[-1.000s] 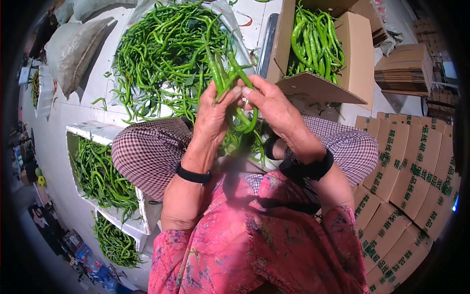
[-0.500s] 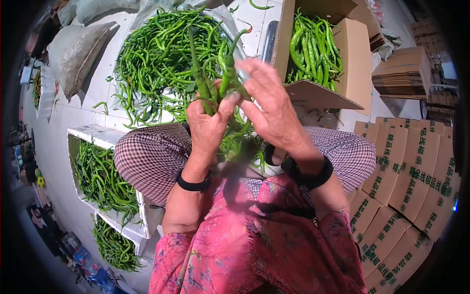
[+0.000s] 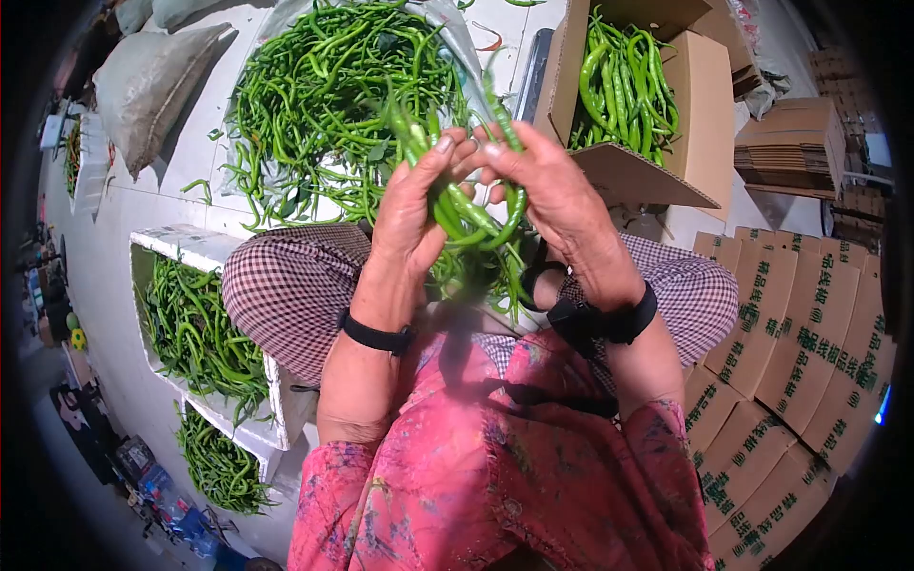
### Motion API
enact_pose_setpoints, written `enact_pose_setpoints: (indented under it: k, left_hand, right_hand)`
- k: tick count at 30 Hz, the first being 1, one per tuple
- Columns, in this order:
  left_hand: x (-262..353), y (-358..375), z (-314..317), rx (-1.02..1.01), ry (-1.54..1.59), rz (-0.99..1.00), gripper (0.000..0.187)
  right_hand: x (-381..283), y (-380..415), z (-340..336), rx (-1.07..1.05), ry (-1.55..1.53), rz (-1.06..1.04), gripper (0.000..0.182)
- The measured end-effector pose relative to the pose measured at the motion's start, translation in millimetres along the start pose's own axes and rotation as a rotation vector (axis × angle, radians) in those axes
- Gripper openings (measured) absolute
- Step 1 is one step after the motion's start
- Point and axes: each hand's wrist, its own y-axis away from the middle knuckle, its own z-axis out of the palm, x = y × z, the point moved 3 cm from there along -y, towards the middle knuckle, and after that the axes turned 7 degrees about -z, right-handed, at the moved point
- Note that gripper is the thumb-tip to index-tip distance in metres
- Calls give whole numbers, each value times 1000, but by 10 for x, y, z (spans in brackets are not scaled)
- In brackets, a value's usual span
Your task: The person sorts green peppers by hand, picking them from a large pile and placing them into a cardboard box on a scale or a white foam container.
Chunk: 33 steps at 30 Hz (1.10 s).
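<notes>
Several long green chili peppers are gathered in my left hand, its thumb pressed over them. My right hand is closed on a curved green chili pepper close beside that bunch, and the fingertips of both hands nearly meet. Beyond my hands a large heap of green chili peppers spreads over a clear plastic sheet on the floor. More peppers and stems lie between my legs, partly shadowed.
An open cardboard box at the upper right holds neatly laid peppers. White foam boxes of peppers stand at my left. Flattened printed cartons lie to the right, near stacked folded cardboard. A stuffed sack rests at the upper left.
My right hand, blurred and with fingers spread before, has closed on a pepper beside the left. The bunch in my left hand has tipped, with curved ends now hanging toward me.
</notes>
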Motion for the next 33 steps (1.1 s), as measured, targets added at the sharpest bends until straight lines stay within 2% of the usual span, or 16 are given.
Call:
enact_pose_setpoints:
  k: [1,2,3,5,6,7,9,11,13,14,17,20,23,27,29,33]
  left_hand:
    - [-32,0,39,-90,22,-52,33]
    - [-55,0,52,-88,23,-54,33]
    - [-74,5,59,-60,48,-30,36]
    - [-91,30,81,-3,97,20,42]
    - [-80,61,125,-11,95,36,50]
    - [-93,67,143,-11,95,36,50]
    - [-96,79,179,-22,51,79,59]
    - [-18,132,235,-70,-32,78,65]
    - [80,181,284,-164,-114,54,64]
    - [141,217,279,-152,-84,66,64]
    - [383,389,307,-30,-81,229,51]
    - [554,555,254,-28,-46,241,42]
    - [573,672,278,-70,-73,209,41]
    - [669,868,463,-94,-87,183,39]
    - [809,1076,623,75,-219,277,37]
    - [1228,1356,568,19,-354,331,37]
  right_hand:
    - [18,2,48,-97,27,45,41]
    - [174,0,64,-86,43,-34,50]
    - [187,42,120,-85,41,-30,50]
    - [81,132,218,-52,514,-234,54]
    - [29,129,240,-43,476,-117,55]
    - [108,89,200,-42,475,-117,55]
    - [256,-19,158,-80,48,-142,53]
    - [164,30,70,-62,-23,-151,48]
    - [101,53,14,-119,-476,115,46]
    - [44,58,-1,-96,-545,93,46]
    - [-98,115,-67,-106,-576,82,47]
    - [-105,86,-140,-149,-677,41,47]
    - [-263,112,-184,-159,-748,17,50]
    - [-668,180,-404,-128,-767,-141,53]
    - [-992,249,-607,-98,-774,-222,52]
    - [-1536,295,-1208,-30,-642,-337,48]
